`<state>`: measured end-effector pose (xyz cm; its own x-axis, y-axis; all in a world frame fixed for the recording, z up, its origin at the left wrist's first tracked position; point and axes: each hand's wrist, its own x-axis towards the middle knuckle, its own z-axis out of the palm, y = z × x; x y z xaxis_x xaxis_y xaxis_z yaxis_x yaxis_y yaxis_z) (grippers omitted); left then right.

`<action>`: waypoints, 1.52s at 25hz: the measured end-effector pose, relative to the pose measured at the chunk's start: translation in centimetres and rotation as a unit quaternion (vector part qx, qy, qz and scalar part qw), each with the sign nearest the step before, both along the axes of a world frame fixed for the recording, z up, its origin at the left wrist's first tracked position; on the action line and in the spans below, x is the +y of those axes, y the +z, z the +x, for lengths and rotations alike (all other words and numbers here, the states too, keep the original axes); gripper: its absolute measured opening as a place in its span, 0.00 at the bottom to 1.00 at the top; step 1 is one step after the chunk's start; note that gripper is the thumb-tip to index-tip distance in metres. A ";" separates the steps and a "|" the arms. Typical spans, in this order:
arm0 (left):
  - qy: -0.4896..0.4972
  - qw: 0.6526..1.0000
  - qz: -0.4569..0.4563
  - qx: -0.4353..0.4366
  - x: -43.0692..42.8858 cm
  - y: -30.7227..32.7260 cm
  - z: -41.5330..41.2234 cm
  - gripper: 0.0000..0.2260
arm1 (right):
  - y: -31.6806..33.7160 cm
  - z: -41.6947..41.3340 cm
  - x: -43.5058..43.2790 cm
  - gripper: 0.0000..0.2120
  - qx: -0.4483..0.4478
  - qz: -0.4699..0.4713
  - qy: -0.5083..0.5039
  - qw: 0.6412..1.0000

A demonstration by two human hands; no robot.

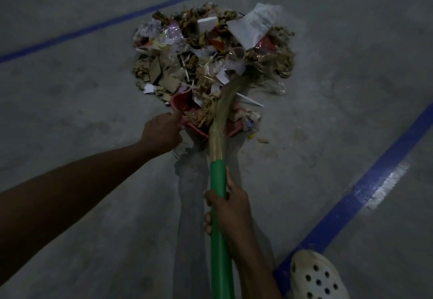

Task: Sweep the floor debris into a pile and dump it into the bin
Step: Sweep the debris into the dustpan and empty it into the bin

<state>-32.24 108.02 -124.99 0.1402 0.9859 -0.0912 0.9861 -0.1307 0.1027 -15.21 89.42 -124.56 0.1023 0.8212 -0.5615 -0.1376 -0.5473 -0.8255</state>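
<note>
A pile of debris (210,50), made of dry leaves, cardboard scraps, paper and plastic film, lies on the grey floor ahead of me. At its near edge sits a pink dustpan (185,104), partly filled and mostly buried under scraps. My left hand (161,132) grips the dustpan's left rim, fingers curled over it. My right hand (228,205) holds the green handle of a grass broom (216,181). The broom's straw head (225,97) curves into the pile over the dustpan.
Blue tape lines cross the concrete floor, one at the far left (98,27) and one at the right (365,181). My foot in a white perforated clog (316,277) stands at the bottom right. No bin is in view.
</note>
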 end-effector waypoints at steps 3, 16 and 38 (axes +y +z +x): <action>0.010 1.000 -0.019 -0.012 -1.0 -0.7 0.5 0.16 | 2.0 1.2 -0.7 0.39 -0.025 0.005 -0.021 0.999; 0.031 0.999 0.018 -0.017 -0.2 -1.6 1.5 0.15 | 3.7 12.9 -0.8 0.37 -0.117 -0.014 -0.152 0.981; 0.055 0.992 0.074 -0.085 10.1 -1.2 1.8 0.11 | -1.8 9.1 16.9 0.36 -0.264 -0.015 0.019 0.964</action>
<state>-30.44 118.08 -126.23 0.0327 0.9969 0.0714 0.9652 -0.0501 0.2567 -6.09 106.31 -126.31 0.3507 0.8141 -0.4628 0.3174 -0.5683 -0.7591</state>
